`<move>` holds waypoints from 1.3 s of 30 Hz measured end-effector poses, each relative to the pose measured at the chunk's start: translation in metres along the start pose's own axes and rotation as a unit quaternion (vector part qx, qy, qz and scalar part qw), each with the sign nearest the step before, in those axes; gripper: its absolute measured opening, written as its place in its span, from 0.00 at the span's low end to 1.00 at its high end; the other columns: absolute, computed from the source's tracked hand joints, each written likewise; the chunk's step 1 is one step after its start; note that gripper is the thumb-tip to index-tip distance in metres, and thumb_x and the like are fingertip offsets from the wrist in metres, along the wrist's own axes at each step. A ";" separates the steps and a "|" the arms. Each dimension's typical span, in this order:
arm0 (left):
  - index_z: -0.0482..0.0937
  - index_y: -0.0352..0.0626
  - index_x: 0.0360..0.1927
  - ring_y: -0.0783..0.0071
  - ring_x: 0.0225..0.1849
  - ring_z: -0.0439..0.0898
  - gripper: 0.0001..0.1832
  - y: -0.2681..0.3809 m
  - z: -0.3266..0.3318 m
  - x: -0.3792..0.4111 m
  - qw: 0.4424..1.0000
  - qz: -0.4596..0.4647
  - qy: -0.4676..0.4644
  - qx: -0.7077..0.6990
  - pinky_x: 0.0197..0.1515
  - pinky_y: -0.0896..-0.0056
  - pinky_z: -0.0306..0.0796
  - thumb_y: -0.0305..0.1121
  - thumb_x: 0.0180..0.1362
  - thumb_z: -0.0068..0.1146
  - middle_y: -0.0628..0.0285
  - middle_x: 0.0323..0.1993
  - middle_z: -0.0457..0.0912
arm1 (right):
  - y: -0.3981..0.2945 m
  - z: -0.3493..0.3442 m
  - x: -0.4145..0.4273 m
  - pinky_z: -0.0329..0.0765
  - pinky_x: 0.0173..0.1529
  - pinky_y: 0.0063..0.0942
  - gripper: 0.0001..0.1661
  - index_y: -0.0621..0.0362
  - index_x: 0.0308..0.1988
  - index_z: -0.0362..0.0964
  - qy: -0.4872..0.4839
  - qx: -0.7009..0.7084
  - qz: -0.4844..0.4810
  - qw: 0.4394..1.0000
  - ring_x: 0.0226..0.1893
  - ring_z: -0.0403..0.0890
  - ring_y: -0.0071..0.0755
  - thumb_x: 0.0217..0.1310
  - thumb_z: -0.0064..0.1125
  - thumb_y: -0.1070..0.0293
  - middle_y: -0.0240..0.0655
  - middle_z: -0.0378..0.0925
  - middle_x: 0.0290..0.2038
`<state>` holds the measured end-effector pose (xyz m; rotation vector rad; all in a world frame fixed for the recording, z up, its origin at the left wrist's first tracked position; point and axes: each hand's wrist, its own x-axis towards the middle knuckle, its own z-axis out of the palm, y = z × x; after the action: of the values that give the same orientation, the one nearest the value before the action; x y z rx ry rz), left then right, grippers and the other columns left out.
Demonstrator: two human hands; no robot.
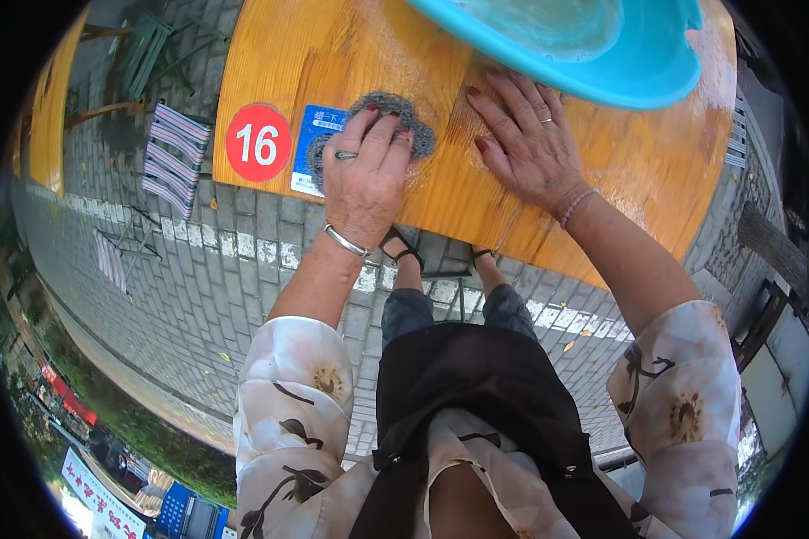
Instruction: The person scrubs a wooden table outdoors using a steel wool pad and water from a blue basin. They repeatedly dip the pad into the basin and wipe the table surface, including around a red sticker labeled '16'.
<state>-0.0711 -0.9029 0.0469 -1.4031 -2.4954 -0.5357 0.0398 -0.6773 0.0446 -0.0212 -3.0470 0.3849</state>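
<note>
My left hand (367,165) grips a grey steel-wool scourer (414,131) and presses it on the varnished wooden tabletop (445,195). Part of the scourer covers a blue card or sticker (310,131) that bears writing. Just left of that is a round red sticker (258,143) with a white number. My right hand (536,145) lies palm down on the wet wood, fingers a little apart, with its fingertips close to the rim of a turquoise plastic basin (654,81). Cloudy, foamy water (546,27) stands in the basin. Whether the right fingertips touch the basin cannot be told.
Folding stools with striped seats (175,158) stand on the grey paving (263,283) at the left, near a green folding stool (147,57) and another wooden table (54,108). A tree trunk (772,239) is at the right. The table's near edge runs above my feet.
</note>
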 end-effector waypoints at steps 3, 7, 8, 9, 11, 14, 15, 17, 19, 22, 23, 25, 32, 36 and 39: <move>0.85 0.44 0.44 0.53 0.58 0.78 0.12 -0.076 -0.015 -0.011 0.997 -0.073 0.016 0.033 0.56 0.51 0.68 0.27 0.55 0.65 0.60 0.51 0.84 | 0.000 -0.001 0.001 0.46 0.80 0.50 0.32 0.41 0.69 0.67 0.021 -0.018 -0.005 1.000 0.77 0.54 0.43 0.67 0.55 0.52 0.37 0.61 0.73; 0.85 0.41 0.45 0.49 0.57 0.77 0.12 -0.036 -0.007 -0.003 0.993 -0.105 0.036 0.038 0.59 0.50 0.70 0.26 0.56 0.65 0.58 0.51 0.84 | 0.000 -0.001 0.000 0.47 0.80 0.50 0.32 0.41 0.68 0.67 0.017 -0.029 -0.005 0.999 0.76 0.56 0.42 0.67 0.56 0.51 0.38 0.62 0.72; 0.85 0.42 0.45 0.51 0.57 0.77 0.13 0.002 -0.002 -0.003 0.996 -0.082 0.023 -0.002 0.60 0.51 0.69 0.26 0.55 0.65 0.59 0.51 0.84 | 0.000 -0.001 0.003 0.47 0.80 0.50 0.32 0.41 0.68 0.67 0.016 -0.024 -0.007 1.000 0.76 0.56 0.42 0.67 0.55 0.51 0.38 0.62 0.73; 0.85 0.43 0.45 0.52 0.58 0.77 0.13 0.030 0.002 -0.010 0.997 -0.060 0.007 -0.045 0.60 0.53 0.69 0.26 0.54 0.66 0.60 0.51 0.84 | -0.001 0.002 0.002 0.47 0.80 0.50 0.32 0.41 0.69 0.67 0.013 -0.019 -0.006 1.000 0.76 0.56 0.43 0.67 0.55 0.51 0.37 0.62 0.73; 0.86 0.44 0.45 0.53 0.57 0.77 0.14 0.040 -0.004 -0.017 0.997 -0.042 -0.009 -0.068 0.60 0.55 0.68 0.25 0.54 0.66 0.61 0.51 0.84 | 0.000 0.002 0.002 0.47 0.80 0.50 0.32 0.40 0.69 0.67 0.010 -0.020 -0.002 1.000 0.76 0.56 0.43 0.68 0.54 0.50 0.37 0.62 0.73; 0.86 0.44 0.45 0.53 0.56 0.77 0.14 0.004 -0.014 -0.024 0.997 -0.070 0.008 -0.021 0.60 0.55 0.68 0.24 0.54 0.66 0.60 0.50 0.84 | 0.002 0.003 -0.003 0.49 0.79 0.51 0.32 0.41 0.69 0.66 0.013 -0.027 -0.003 1.000 0.76 0.57 0.44 0.68 0.54 0.52 0.37 0.61 0.73; 0.86 0.44 0.45 0.53 0.56 0.77 0.14 -0.019 -0.019 -0.031 0.996 -0.088 0.017 0.008 0.60 0.54 0.68 0.23 0.55 0.65 0.60 0.50 0.84 | 0.001 0.001 -0.002 0.50 0.78 0.52 0.33 0.42 0.70 0.65 0.019 -0.024 -0.009 0.999 0.76 0.57 0.46 0.68 0.54 0.54 0.38 0.61 0.73; 0.86 0.45 0.44 0.53 0.53 0.77 0.15 -0.053 -0.018 -0.047 0.989 -0.116 0.060 0.074 0.55 0.55 0.69 0.24 0.50 0.67 0.62 0.48 0.83 | -0.001 0.000 -0.001 0.50 0.77 0.51 0.32 0.42 0.70 0.65 0.024 -0.026 -0.013 0.999 0.76 0.57 0.46 0.68 0.54 0.54 0.37 0.61 0.73; 0.86 0.46 0.44 0.54 0.53 0.77 0.14 -0.013 -0.015 -0.044 0.988 -0.131 0.057 0.059 0.55 0.55 0.69 0.26 0.52 0.66 0.62 0.46 0.83 | -0.002 0.002 -0.001 0.49 0.78 0.50 0.31 0.38 0.69 0.66 0.016 -0.035 -0.006 0.999 0.75 0.57 0.43 0.69 0.53 0.51 0.34 0.62 0.72; 0.86 0.46 0.43 0.58 0.56 0.77 0.14 0.039 -0.016 -0.052 0.996 -0.087 0.025 -0.002 0.57 0.59 0.68 0.25 0.51 0.68 0.64 0.46 0.84 | -0.002 0.005 -0.002 0.50 0.78 0.50 0.31 0.39 0.69 0.66 0.013 -0.035 -0.007 0.999 0.75 0.57 0.43 0.69 0.53 0.51 0.35 0.62 0.72; 0.86 0.46 0.43 0.59 0.56 0.77 0.14 0.028 -0.018 -0.054 0.996 -0.082 0.024 0.010 0.56 0.59 0.68 0.26 0.51 0.68 0.65 0.47 0.84 | 0.000 0.005 0.000 0.50 0.78 0.50 0.31 0.39 0.69 0.66 0.020 -0.036 -0.012 0.999 0.75 0.58 0.43 0.69 0.53 0.51 0.35 0.62 0.72; 0.86 0.47 0.42 0.59 0.56 0.77 0.13 -0.005 -0.028 -0.066 0.997 -0.074 0.015 0.023 0.54 0.58 0.67 0.30 0.51 0.67 0.67 0.48 0.83 | 0.004 0.003 -0.002 0.50 0.78 0.50 0.31 0.39 0.69 0.66 0.025 -0.038 -0.015 0.999 0.75 0.58 0.43 0.69 0.53 0.51 0.35 0.62 0.72; 0.86 0.45 0.41 0.59 0.55 0.77 0.10 0.058 -0.012 -0.053 0.994 -0.101 0.034 -0.003 0.53 0.59 0.68 0.28 0.53 0.65 0.64 0.47 0.83 | -0.001 0.001 0.003 0.52 0.77 0.50 0.31 0.41 0.68 0.67 0.033 -0.045 -0.027 0.998 0.74 0.59 0.45 0.67 0.54 0.52 0.37 0.63 0.72; 0.86 0.46 0.40 0.60 0.55 0.77 0.10 0.040 -0.027 -0.058 0.993 -0.120 0.006 -0.001 0.52 0.59 0.68 0.27 0.53 0.67 0.64 0.48 0.82 | 0.003 0.001 -0.001 0.52 0.77 0.51 0.31 0.41 0.68 0.67 0.028 -0.039 -0.024 0.999 0.74 0.59 0.46 0.67 0.54 0.52 0.38 0.63 0.72; 0.85 0.44 0.42 0.60 0.55 0.77 0.13 0.023 -0.024 -0.072 0.989 -0.126 0.023 0.073 0.49 0.57 0.68 0.30 0.53 0.61 0.63 0.49 0.82 | 0.004 0.003 0.000 0.52 0.77 0.51 0.31 0.42 0.68 0.68 0.032 -0.044 -0.023 0.998 0.74 0.60 0.46 0.67 0.54 0.52 0.38 0.63 0.71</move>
<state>-0.0143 -0.9575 0.0467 -1.0202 -2.6313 -0.4155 0.0401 -0.6745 0.0412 0.0320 -2.9929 0.2427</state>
